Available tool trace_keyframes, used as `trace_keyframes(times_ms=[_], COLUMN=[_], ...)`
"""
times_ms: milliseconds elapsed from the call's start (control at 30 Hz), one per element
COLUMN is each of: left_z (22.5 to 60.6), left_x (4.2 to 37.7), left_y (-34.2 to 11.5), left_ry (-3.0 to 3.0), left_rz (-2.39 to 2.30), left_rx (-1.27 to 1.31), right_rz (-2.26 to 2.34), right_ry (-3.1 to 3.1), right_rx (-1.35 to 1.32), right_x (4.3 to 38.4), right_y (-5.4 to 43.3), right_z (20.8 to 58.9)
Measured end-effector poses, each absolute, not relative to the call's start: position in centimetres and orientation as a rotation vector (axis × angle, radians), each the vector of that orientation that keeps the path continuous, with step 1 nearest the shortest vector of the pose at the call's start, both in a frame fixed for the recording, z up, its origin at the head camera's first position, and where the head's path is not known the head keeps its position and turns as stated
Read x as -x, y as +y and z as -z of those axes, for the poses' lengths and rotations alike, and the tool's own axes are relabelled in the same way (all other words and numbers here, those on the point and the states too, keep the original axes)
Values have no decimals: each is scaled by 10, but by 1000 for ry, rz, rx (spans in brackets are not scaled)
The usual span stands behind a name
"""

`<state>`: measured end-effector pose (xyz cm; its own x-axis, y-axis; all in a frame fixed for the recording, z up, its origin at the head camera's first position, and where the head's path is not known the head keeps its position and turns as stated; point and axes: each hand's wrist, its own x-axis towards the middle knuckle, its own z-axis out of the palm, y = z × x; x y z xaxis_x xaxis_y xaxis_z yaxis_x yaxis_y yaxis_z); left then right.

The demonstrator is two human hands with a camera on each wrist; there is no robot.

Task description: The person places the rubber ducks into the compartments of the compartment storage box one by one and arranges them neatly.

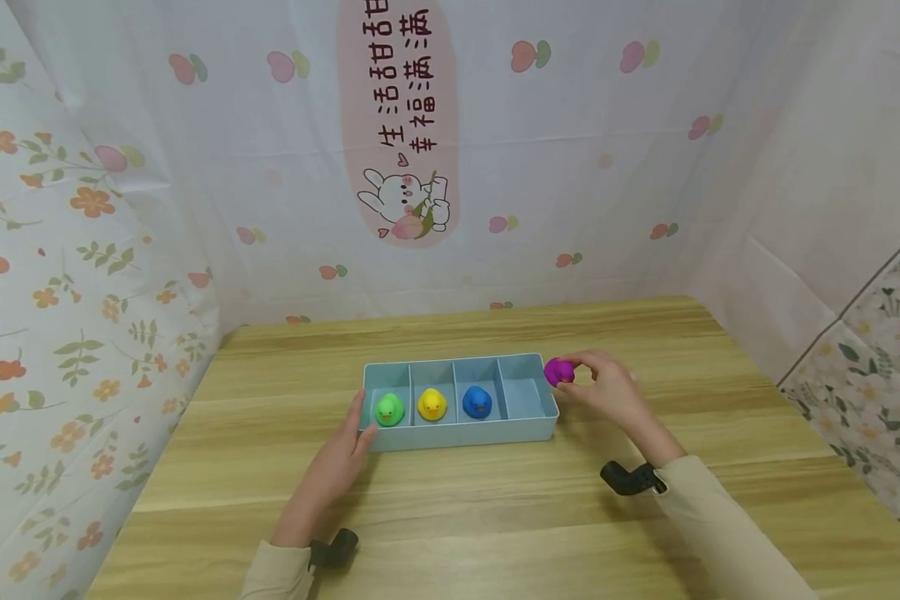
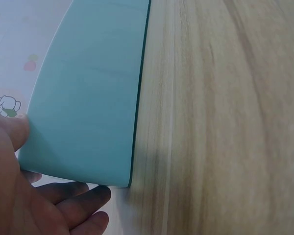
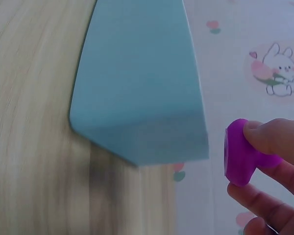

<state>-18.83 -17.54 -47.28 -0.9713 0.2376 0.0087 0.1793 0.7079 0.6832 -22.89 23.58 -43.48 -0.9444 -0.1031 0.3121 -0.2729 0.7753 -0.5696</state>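
A long light-blue tray (image 1: 457, 435) with dividers stands on the wooden table. From left to right, its compartments hold a green toy duck (image 1: 389, 409), a yellow toy duck (image 1: 432, 405) and a blue toy duck (image 1: 477, 402); the rightmost compartment holds nothing. My left hand (image 1: 339, 458) grips the tray's left front corner, thumb at the front rim and fingers along the end wall. Between thumb and fingers my right hand (image 1: 607, 392) pinches a purple toy duck (image 3: 241, 152), raised just beyond the tray's right end. In the right wrist view the duck's flat base faces the tray.
Wooden tabletop (image 1: 480, 517) extends in front of the tray and to both sides. A printed cloth (image 1: 532, 167) hangs behind the table, with a floral cloth (image 1: 82, 292) on the left. Each wrist carries a black camera mount (image 1: 630, 478).
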Motion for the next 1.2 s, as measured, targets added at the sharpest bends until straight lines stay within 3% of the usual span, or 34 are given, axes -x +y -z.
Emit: trace_keyframes(times_ms=[567, 1200], left_z=[471, 472], left_x=[189, 189], left_y=[-174, -175], left_ry=[2839, 2827], left_rz=[-1112, -1140], left_rx=[-344, -340], right_rz=[-935, -573], right_ry=[-2742, -2963], right_rx=[-345, -447], right_x=[235, 246], right_y=[205, 184], right_z=[437, 447])
